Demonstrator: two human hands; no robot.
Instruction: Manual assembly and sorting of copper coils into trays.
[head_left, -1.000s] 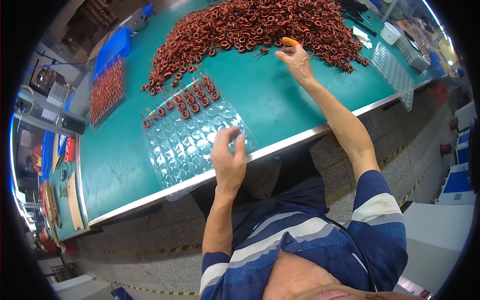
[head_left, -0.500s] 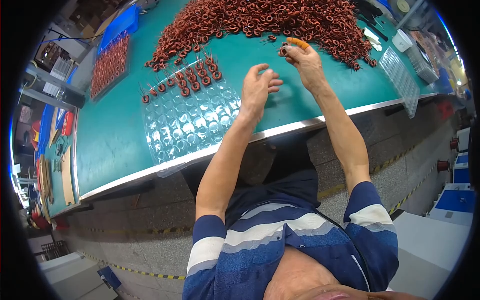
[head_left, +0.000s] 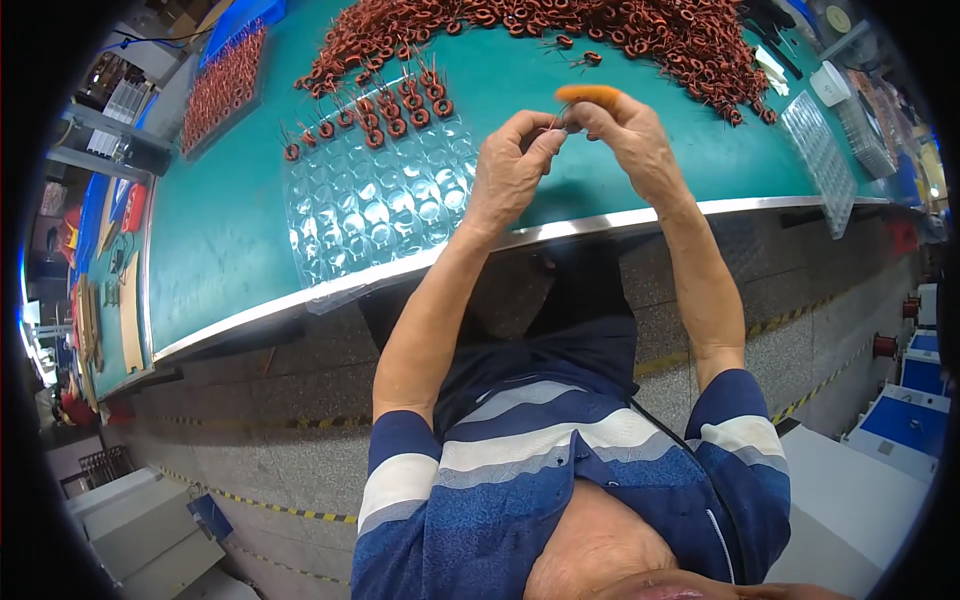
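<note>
My left hand (head_left: 512,168) and my right hand (head_left: 640,145) meet fingertip to fingertip above the green table. An orange finger cover (head_left: 588,95) is on my right index finger. Thin wire leads show between the pinching fingers; the small wire-wound ring coil they belong to is mostly hidden by my right fingers. Left of my hands lies a clear plastic blister tray (head_left: 375,215) with round pockets. Several reddish-brown ring coils (head_left: 397,127) with upright leads stand in its far rows; the nearer pockets hold none.
A big heap of ring coils (head_left: 680,50) covers the table's far side, two loose coils (head_left: 592,58) in front. A filled tray (head_left: 225,90) and blue bin (head_left: 240,25) stand far left. Stacked clear trays (head_left: 820,150) overhang the right edge. The metal-trimmed table edge (head_left: 580,228) runs before me.
My left hand has moved in and closed its fingers at the wires. My right hand has come down slightly with the coil, away from the heap. The whole view has shifted a little.
</note>
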